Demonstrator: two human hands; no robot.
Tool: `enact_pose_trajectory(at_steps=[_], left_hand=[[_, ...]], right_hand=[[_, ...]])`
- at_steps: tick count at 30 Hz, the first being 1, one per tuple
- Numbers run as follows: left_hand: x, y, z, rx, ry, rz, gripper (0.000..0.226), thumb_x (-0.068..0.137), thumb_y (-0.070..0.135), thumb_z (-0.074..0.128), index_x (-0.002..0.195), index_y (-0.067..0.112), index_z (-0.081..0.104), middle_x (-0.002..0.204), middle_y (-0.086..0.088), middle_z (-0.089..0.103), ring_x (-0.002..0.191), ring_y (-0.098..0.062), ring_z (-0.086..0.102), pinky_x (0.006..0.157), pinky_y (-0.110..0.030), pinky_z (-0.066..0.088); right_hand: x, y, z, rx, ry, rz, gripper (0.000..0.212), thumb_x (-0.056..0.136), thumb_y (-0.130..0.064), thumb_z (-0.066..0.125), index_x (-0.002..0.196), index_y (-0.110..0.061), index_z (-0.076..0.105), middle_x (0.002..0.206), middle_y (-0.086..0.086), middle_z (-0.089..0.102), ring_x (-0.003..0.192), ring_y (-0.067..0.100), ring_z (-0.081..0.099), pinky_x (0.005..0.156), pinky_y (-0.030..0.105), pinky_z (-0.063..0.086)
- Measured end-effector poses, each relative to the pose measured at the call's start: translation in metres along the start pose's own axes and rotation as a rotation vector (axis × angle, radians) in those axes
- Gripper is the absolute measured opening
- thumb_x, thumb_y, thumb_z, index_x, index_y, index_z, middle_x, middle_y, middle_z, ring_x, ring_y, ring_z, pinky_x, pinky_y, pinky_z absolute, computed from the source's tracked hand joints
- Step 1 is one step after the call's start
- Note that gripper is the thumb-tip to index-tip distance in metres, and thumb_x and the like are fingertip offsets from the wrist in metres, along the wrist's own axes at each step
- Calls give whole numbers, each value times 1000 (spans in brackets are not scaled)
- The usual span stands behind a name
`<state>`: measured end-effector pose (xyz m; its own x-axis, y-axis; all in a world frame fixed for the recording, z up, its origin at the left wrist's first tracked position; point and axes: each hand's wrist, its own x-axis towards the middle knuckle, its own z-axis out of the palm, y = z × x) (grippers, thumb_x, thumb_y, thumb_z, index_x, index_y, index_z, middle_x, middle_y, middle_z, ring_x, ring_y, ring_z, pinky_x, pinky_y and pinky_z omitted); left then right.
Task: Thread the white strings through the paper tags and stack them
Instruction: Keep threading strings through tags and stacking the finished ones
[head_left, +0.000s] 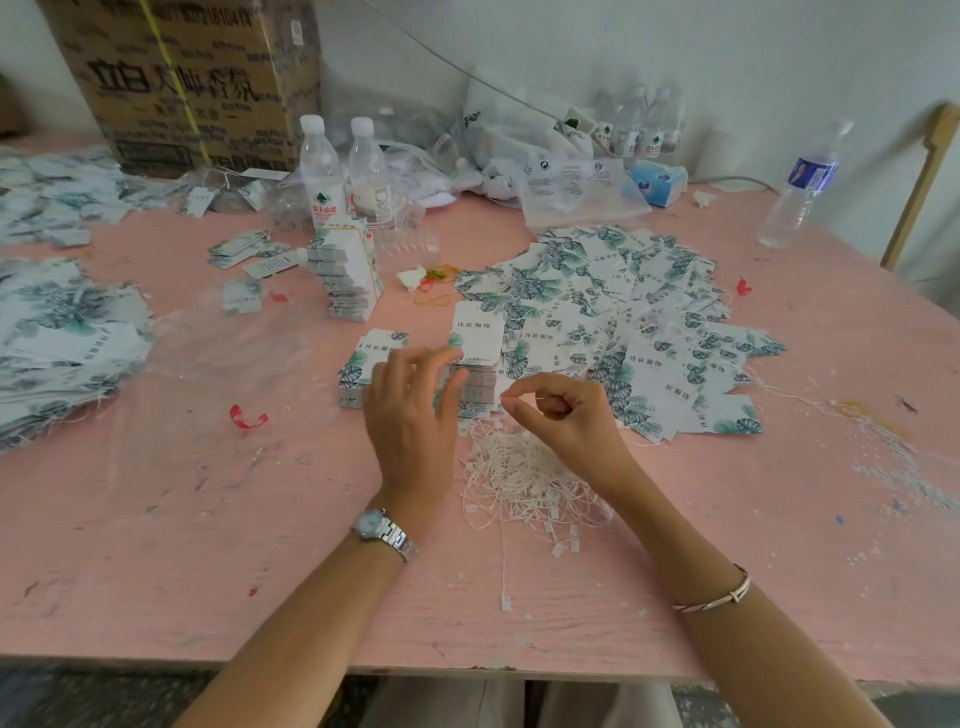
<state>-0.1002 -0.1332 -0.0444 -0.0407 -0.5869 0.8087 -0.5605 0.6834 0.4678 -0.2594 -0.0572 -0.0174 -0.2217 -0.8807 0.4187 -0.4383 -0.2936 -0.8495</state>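
My left hand (410, 410) rests with spread fingers on a stack of white paper tags (475, 358) printed with green leaves; its fingertips touch the stack's near edge. Just right of it, my right hand (558, 413) pinches a thin white string (543, 399) between thumb and forefinger, close to the stack. A tangled heap of white strings (524, 478) lies on the pink table right below both hands. A second low stack of tags (371, 366) sits left of the first, partly hidden behind my left hand. A wide spread of strung tags (639, 312) covers the table to the right.
A tall banded bundle of tags (345, 273) stands behind, with two water bottles (322, 171) and a cardboard box (182, 78) further back. More tag heaps (62, 332) lie at the left. Another bottle (802, 187) stands at the right. The pink table (208, 545) has its edge near me.
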Motion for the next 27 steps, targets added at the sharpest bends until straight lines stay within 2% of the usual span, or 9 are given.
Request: enact_pose_trajectory(at_steps=[5,10,14,18,22,27], left_hand=[[9,-16,1,185,-95,47,32,87,24,76,119,27,73,117,-3,60,96,-23,47,81,-27,30],[14,-22,4,197,-114,146,29,80,13,84,106,25,79,116,-3,65,97,-24,48,76,-37,38],[16,-22,3,196,-63,183,25,79,14,84,101,25,80,111,-1,67,94,-21,48,73,-35,35],[18,-19,2,188,40,272,9,88,21,78,95,24,80,103,0,69,88,-19,47,71,-34,32],[19,-18,1,168,129,291,3,90,24,78,91,24,81,94,3,71,82,-17,47,68,-35,31],[20,-20,0,148,144,322,4,91,25,77,90,24,81,91,5,72,82,-16,49,68,-36,32]], right_hand=[[-1,-1,3,-25,11,-10,8,89,-13,74,94,-7,77,55,-5,24,51,7,17,51,18,19],[-1,2,2,-6,22,12,4,89,-16,73,91,-14,76,53,-10,24,50,10,17,51,23,18],[0,7,1,7,35,22,3,90,-17,73,91,-18,75,52,-11,24,50,11,18,51,25,18],[1,12,0,38,38,33,4,91,-19,73,93,-17,76,53,-6,24,49,12,18,50,26,19],[2,15,0,70,27,42,4,91,-20,73,93,-17,75,52,-1,24,48,13,18,50,28,19],[2,17,0,71,27,40,3,92,-19,72,92,-17,75,50,-9,24,48,12,18,50,26,19]])
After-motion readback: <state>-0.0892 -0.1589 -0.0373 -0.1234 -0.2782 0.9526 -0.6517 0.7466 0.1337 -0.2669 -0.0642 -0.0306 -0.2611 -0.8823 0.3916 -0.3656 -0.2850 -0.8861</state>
